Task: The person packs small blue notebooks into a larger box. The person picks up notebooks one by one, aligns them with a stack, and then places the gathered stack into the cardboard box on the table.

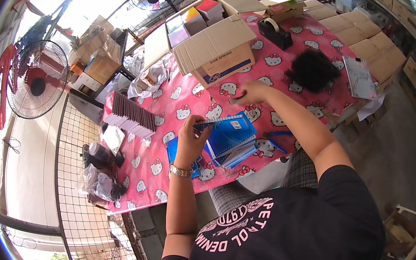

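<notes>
A stack of blue spiral notebooks (231, 138) lies on the pink patterned tablecloth in front of me. My left hand (192, 134) pinches the left end of the top notebook's bound edge, thumb and fingers closed on it. More blue covers (172, 149) lie partly hidden beneath my left wrist. Beyond the stack, my right hand (253, 94) is closed above the cloth with a small greyish piece (235, 100) at its fingertips, too small to name. Blue-handled pliers (279, 141) rest just right of the notebooks.
A row of dark-edged booklets (130, 115) stands at the left. An open carton (225, 68) holding colourful packs is at the back, beside a black tape dispenser (275, 33). A tangled black heap (315, 70) and a grey-covered notebook (358, 78) lie right.
</notes>
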`<state>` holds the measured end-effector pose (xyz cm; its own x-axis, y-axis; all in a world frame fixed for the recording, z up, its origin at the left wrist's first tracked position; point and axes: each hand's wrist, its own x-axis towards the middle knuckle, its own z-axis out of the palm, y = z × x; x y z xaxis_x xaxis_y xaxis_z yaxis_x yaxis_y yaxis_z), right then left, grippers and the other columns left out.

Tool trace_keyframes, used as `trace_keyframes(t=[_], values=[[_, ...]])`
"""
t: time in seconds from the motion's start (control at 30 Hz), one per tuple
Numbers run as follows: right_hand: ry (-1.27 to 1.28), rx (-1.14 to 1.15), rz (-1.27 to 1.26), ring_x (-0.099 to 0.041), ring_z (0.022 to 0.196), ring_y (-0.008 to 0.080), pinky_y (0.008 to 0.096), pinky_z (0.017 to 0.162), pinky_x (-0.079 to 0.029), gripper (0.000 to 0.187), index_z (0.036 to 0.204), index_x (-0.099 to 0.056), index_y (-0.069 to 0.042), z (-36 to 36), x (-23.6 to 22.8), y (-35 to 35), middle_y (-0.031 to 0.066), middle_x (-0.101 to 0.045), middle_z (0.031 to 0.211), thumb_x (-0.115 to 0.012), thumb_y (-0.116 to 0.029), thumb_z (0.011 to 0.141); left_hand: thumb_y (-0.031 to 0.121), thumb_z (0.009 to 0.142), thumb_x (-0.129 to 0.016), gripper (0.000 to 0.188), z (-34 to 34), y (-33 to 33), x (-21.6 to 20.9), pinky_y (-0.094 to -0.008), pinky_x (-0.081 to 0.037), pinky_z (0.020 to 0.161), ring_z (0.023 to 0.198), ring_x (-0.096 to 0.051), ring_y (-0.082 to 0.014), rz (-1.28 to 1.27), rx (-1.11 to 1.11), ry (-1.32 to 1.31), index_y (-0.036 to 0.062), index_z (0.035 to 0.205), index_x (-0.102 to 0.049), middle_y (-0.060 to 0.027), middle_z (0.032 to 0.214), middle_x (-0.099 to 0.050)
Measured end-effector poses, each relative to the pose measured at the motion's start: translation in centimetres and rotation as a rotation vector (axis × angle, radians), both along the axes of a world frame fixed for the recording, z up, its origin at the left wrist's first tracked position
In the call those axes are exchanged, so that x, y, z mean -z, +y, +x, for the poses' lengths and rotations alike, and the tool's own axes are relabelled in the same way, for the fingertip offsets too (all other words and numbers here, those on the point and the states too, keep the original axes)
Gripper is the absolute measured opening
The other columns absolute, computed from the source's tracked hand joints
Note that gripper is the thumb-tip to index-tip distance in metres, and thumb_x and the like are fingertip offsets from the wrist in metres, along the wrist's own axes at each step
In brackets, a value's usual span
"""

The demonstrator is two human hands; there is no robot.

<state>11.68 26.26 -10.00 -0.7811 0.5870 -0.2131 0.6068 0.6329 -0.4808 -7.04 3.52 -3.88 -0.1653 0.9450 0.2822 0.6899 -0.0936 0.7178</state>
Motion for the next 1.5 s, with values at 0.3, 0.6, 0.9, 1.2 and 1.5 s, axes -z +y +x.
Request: trace_keyframes(t=[0.3, 0.6, 0.9, 1.2, 1.5], values=[[0.322, 0.365, 0.565, -0.046, 0.127, 0.0456, 0.0554, 0.105, -0.04, 0.078, 0.145, -0.04, -0.006, 9.3, 13.3, -14.6, 0.0208, -0.04, 0.149, -0.073, -0.035, 0.081, 0.008, 0.095, -0.065, 0.02, -0.3, -1.7, 1.9, -0.0227, -0.051, 0.061, 0.072, -0.065, -0.0098, 0.099, -0.109, -0.326, -0.0009, 0.112, -0.061, -0.0063, 0.089, -0.067], [0.982, 0.333, 0.484, -0.055, 0.116, 0.0336, 0.047, 0.101, -0.041, 0.055, 0.133, -0.054, -0.003, 8.7, -0.7, -17.8, 0.0152, -0.061, 0.12, -0.072, -0.019, 0.083, 0.007, 0.095, -0.067, 0.018, 1.4, -1.4, 2.4, -0.0242, -0.057, 0.065, 0.076, -0.068, -0.0113, 0.2, -0.133, -0.462, -0.0043, 0.108, -0.064, -0.0058, 0.086, -0.068], [0.827, 0.056, 0.52, -0.056, 0.109, 0.0303, 0.0455, 0.097, -0.043, 0.051, 0.127, -0.061, -0.004, 1.4, -5.7, -20.4, 0.0108, -0.06, 0.114, -0.074, -0.021, 0.081, -0.004, 0.092, -0.062, 0.013, 0.2, -2.2, 4.1, -0.0263, -0.059, 0.069, 0.079, -0.069, -0.0129, 0.217, -0.126, -0.463, -0.0051, 0.105, -0.065, -0.0089, 0.093, -0.071], [0.931, 0.054, -0.961, -0.065, 0.105, 0.0203, 0.0343, 0.091, -0.051, 0.048, 0.13, -0.061, 0.001, 1.6, -4.7, -18.4, 0.0149, -0.068, 0.116, -0.072, -0.024, 0.089, -0.006, 0.083, -0.07, 0.017, 1.1, -2.9, 3.9, -0.0283, -0.058, 0.065, 0.079, -0.069, -0.017, 0.605, -0.333, 0.184, -0.0001, 0.099, -0.069, -0.0103, 0.093, -0.071], [0.523, 0.417, 0.311, -0.061, 0.104, 0.0345, 0.0435, 0.091, -0.049, 0.041, 0.116, -0.065, -0.006, 10.5, 9.7, -10.9, 0.0143, -0.063, 0.108, -0.076, -0.022, 0.079, 0.011, 0.089, -0.072, 0.024, -10.2, -11.5, 12.2, -0.034, -0.056, 0.067, 0.073, -0.065, -0.0186, 0.152, -0.951, -0.196, -0.0045, 0.106, -0.064, -0.0126, 0.091, -0.068]])
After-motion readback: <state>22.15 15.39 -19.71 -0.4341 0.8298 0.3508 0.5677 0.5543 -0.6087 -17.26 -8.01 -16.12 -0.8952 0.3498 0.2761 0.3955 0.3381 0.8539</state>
